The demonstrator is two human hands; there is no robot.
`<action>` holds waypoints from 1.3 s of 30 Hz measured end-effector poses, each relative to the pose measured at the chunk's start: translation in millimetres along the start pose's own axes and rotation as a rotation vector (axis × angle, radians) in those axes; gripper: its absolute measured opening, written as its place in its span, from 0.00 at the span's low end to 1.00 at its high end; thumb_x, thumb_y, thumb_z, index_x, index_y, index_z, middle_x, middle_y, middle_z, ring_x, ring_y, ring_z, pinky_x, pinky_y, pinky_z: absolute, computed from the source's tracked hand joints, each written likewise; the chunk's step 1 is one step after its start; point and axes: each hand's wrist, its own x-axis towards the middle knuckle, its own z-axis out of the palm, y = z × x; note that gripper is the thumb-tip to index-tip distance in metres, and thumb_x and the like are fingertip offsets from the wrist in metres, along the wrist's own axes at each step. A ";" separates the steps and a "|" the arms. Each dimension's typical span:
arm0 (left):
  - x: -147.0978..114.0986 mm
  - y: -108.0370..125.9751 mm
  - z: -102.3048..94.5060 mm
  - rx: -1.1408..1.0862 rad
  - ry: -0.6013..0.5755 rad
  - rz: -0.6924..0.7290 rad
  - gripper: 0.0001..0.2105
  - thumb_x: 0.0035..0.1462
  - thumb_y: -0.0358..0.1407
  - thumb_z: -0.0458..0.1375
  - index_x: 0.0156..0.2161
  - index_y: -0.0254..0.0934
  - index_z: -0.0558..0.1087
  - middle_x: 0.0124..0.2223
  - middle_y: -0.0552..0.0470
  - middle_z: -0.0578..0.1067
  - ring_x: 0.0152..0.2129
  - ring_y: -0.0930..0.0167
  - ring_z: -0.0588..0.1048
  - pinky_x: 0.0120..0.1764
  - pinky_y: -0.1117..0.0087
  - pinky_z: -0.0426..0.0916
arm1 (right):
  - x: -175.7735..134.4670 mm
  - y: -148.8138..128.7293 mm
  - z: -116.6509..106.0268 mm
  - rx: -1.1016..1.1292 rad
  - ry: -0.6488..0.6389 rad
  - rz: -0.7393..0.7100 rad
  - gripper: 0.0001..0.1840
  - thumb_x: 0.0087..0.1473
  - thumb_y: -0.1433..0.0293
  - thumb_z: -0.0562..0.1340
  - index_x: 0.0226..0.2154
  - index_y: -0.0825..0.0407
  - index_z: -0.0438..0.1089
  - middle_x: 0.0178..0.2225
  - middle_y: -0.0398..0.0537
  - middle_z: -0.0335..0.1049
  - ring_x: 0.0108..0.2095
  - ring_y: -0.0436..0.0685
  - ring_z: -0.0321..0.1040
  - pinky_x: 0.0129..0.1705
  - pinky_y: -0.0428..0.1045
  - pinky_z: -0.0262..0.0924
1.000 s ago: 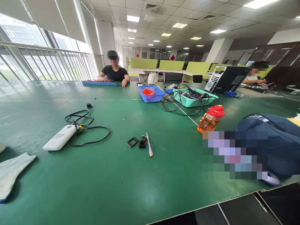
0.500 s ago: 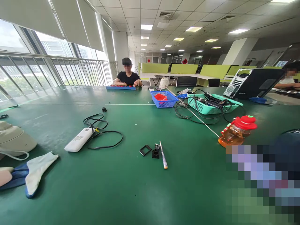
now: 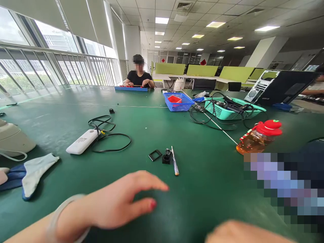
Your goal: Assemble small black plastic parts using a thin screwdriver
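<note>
Two hands (image 3: 116, 199) (image 3: 245, 233); one screwdriver (image 3: 175, 164); one frame (image 3: 157, 158)

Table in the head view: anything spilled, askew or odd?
No spill shows. The green basket looks untidy: black cables hang over its rim and loop onto the table. The bottle seems to lean, though the wide lens may cause that. Near the left hand, the screwdriver beside the small black parts looks ordinary.

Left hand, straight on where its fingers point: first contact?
Probably the pixelated item at far right. The left hand seems aimed to pass on the near side of the screwdriver, but depth is unclear.
</note>
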 end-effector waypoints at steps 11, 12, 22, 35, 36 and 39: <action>118.7 -76.0 49.6 0.354 0.170 -0.134 0.35 0.54 0.46 0.62 0.64 0.37 0.58 0.67 0.38 0.59 0.64 0.53 0.56 0.62 0.49 0.56 | 137.3 -42.0 9.2 -0.432 0.224 -0.733 0.10 0.55 0.79 0.59 0.29 0.50 0.73 0.30 0.45 0.66 0.28 0.51 0.61 0.27 0.48 0.49; 119.5 -77.7 51.9 0.355 0.170 -0.132 0.35 0.54 0.47 0.62 0.64 0.38 0.58 0.67 0.39 0.59 0.64 0.54 0.56 0.62 0.50 0.56 | 137.4 -38.8 12.5 -0.448 0.241 -0.777 0.10 0.57 0.77 0.59 0.28 0.50 0.72 0.29 0.45 0.66 0.28 0.51 0.61 0.28 0.48 0.49; 119.6 -97.3 53.9 0.241 0.239 -0.045 0.22 0.58 0.40 0.58 0.57 0.42 0.68 0.58 0.47 0.71 0.56 0.62 0.68 0.59 0.57 0.62 | 144.2 -28.1 9.7 -0.427 0.470 -0.997 0.10 0.64 0.71 0.54 0.34 0.51 0.71 0.23 0.43 0.65 0.25 0.51 0.59 0.29 0.50 0.47; 120.3 -95.8 53.9 0.222 0.281 -0.075 0.25 0.54 0.44 0.61 0.56 0.42 0.66 0.60 0.46 0.68 0.57 0.59 0.65 0.61 0.53 0.59 | 151.7 -22.3 14.0 0.068 0.732 -0.842 0.12 0.58 0.78 0.55 0.43 0.48 0.65 0.32 0.44 0.74 0.30 0.53 0.69 0.36 0.50 0.63; 121.2 -95.4 54.6 0.235 0.283 -0.081 0.27 0.54 0.45 0.61 0.59 0.42 0.64 0.61 0.45 0.66 0.58 0.58 0.63 0.61 0.52 0.57 | 153.0 -22.2 14.9 0.075 0.717 -0.821 0.12 0.58 0.78 0.55 0.43 0.48 0.66 0.32 0.45 0.75 0.30 0.54 0.70 0.37 0.50 0.64; 125.4 -94.0 57.4 0.284 0.261 -0.076 0.32 0.56 0.50 0.58 0.63 0.42 0.59 0.64 0.44 0.64 0.60 0.57 0.61 0.62 0.50 0.55 | 156.2 -21.6 17.7 0.108 0.682 -0.768 0.11 0.58 0.77 0.55 0.42 0.48 0.66 0.34 0.45 0.75 0.32 0.55 0.71 0.38 0.51 0.65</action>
